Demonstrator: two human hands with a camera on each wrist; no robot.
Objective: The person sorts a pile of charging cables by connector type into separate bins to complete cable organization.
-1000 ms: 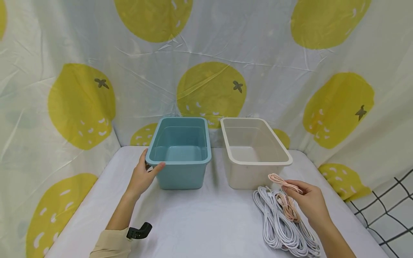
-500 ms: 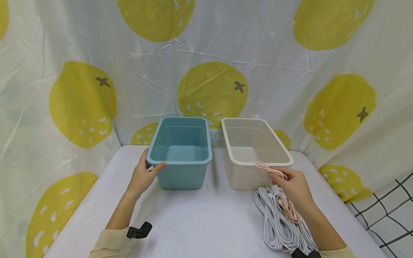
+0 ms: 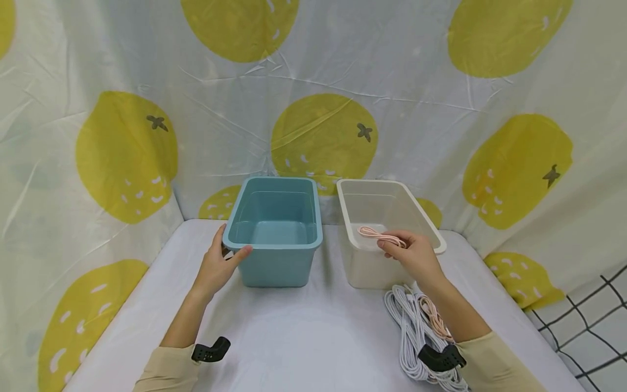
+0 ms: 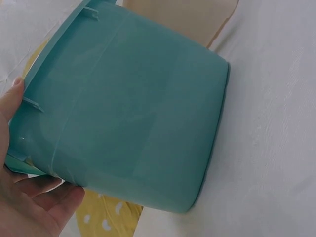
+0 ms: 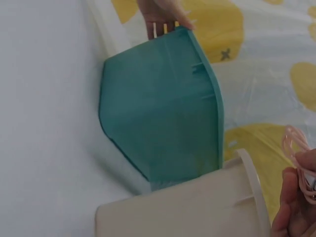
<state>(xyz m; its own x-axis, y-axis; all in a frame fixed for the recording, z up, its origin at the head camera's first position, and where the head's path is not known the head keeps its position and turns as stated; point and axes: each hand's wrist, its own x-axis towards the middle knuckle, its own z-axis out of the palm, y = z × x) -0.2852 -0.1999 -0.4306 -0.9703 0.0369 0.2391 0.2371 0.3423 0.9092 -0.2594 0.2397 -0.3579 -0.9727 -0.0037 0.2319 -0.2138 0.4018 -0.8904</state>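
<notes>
Nearest, on the white-covered desk (image 3: 303, 332), lies a pile of coiled white and pink cables (image 3: 409, 332). Beyond it, the left hand (image 3: 217, 267) grips a corner of the teal rectangular plastic bin (image 3: 279, 267), unchanged. The right hand (image 3: 413, 256), pinching a thin pink looped cable (image 3: 369, 233), has moved from above the pile to over the near rim of the cream rectangular plastic bin (image 3: 364, 269); the carry is judged well advanced.

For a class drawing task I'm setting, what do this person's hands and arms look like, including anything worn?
The left hand and right hand wear no gloves. The left sleeve and right sleeve are beige and end on the forearm. A black, angular device with dots sits at the left sleeve's edge, a similar black device at the right's.
</notes>
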